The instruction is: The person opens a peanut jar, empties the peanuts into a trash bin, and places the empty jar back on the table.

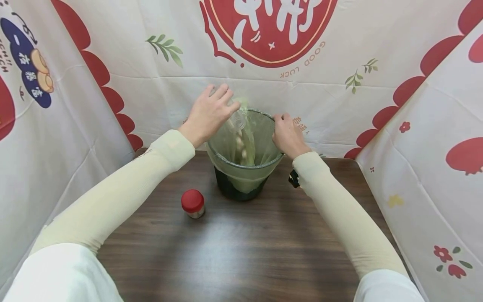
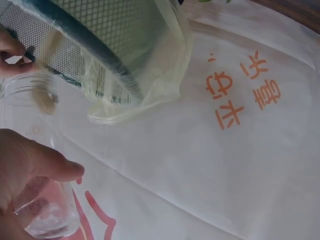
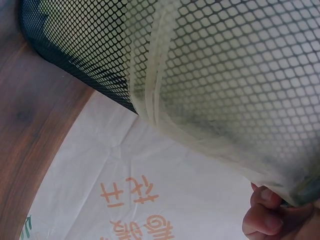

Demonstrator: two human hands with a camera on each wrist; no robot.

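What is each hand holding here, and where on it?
Left hand grips a clear jar by its side wall, tipped over the bin; right hand holds the mesh bin's rim.

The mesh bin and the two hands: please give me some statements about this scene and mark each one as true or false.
1. The left hand holds a clear jar tipped over the mesh bin. True.
2. The bin has no liner. False: a pale green plastic bag lines it and folds over the rim.
3. The right hand grips the bin's rim. True.
4. The red lid sits on the clear jar. False: it rests on the wooden table, left of the bin.
5. The bin lies on its side. False: it stands upright.
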